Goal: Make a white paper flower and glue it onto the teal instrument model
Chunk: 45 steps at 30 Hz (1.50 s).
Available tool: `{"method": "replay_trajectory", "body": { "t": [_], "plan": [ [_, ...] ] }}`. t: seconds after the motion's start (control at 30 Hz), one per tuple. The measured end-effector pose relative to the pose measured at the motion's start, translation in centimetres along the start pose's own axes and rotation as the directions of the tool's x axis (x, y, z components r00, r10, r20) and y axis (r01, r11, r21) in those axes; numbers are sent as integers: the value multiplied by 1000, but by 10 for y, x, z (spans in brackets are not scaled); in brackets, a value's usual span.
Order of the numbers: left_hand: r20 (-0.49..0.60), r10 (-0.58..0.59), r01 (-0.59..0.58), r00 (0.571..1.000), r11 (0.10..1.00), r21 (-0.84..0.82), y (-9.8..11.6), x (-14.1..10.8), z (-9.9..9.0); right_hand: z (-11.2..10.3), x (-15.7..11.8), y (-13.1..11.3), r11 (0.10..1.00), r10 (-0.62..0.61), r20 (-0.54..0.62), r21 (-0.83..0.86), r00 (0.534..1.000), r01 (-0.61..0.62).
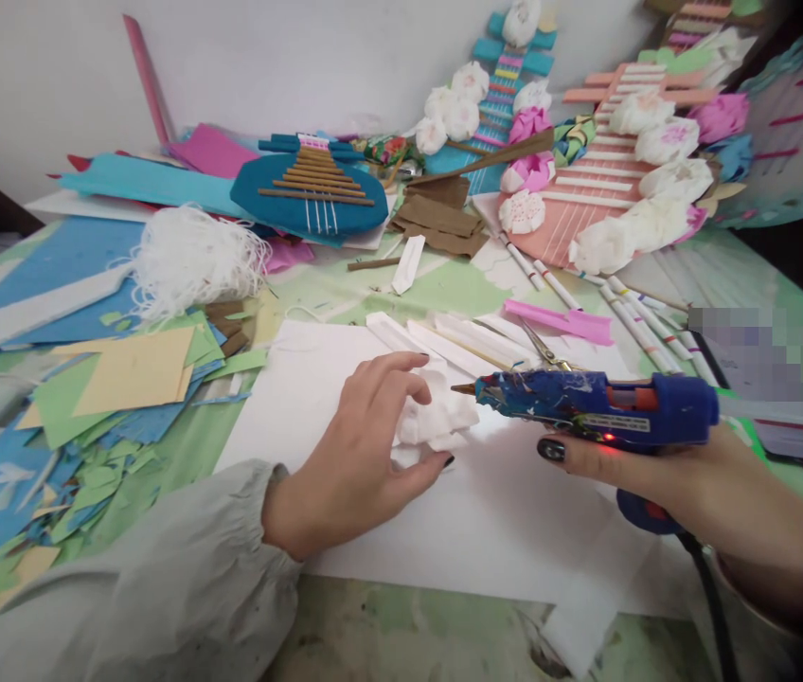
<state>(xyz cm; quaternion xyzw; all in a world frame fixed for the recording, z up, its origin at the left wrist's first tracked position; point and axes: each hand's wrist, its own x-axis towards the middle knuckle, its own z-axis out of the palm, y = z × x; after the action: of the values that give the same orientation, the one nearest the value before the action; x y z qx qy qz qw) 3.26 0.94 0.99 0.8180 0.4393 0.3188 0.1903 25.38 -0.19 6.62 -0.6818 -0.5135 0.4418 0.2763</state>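
From my head camera, I look down on a paper-strewn table. My left hand [355, 431] comes in from a pale grey sleeve [195, 559], its fingers curled and its thumb set apart, making a half-open C around the crumpled white paper [434, 412]. That paper sits on the large white sheet [487, 530], in front of me; whether my fingertips actually press on it, I cannot tell.

My right hand [678, 478] is wrapped around the blue glue gun [586, 407], with my thumb stretched along its side, below the body. The gun lies level, its nozzle pointing left at the crumpled paper, near it, and a small red light glows on its side. Its black cord [710, 597] hangs down past my wrist.

Beyond the paper lie white folded strips [444, 349], a pink strip [562, 322] and scissors [547, 350]. To my left are a tangle of white string [195, 260] and green, blue and yellow paper scraps [110, 398]. Farther back sits a dark blue paper instrument [309, 199], with a pink one [586, 189] to its right, edged with paper flowers.
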Motion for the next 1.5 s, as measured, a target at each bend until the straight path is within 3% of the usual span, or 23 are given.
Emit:
{"method": "replay_trajectory", "body": {
  "t": [0.27,0.43,0.57,0.67,0.77,0.9,0.97,1.03,1.27,1.5],
  "plan": [
    [-37,94,-92,995,994,50,5,-3,-2,-3,2,0,995,88,-24,-40,996,-88],
    [71,21,-12,997,991,-131,5,-4,-11,-5,4,4,993,116,32,-40,993,-114],
    [137,-31,76,990,938,-339,-5,-6,-23,-6,5,5,997,11,72,-71,997,-6],
    [192,-58,140,980,881,-452,-14,-6,-30,-6,8,8,981,-143,205,-99,968,166],
    [277,-58,196,959,842,-502,-20,-4,-34,-5,8,13,955,-232,219,-133,948,265],
    [323,-57,225,945,828,-514,-22,-1,-35,-3,2,21,954,-144,112,-250,983,168],
    [318,-60,226,946,827,-515,-21,-1,-35,-2,0,25,956,-109,120,-260,987,137],
    [307,-73,231,949,825,-516,-19,0,-35,-1,-1,30,962,-112,171,-228,979,150],
    [300,-114,262,947,816,-515,-18,1,-34,6,0,31,938,-199,152,-255,968,233],
    [320,-55,217,946,840,-497,-22,-4,-38,9,-1,30,922,-253,151,-263,956,285]
  ]
}}
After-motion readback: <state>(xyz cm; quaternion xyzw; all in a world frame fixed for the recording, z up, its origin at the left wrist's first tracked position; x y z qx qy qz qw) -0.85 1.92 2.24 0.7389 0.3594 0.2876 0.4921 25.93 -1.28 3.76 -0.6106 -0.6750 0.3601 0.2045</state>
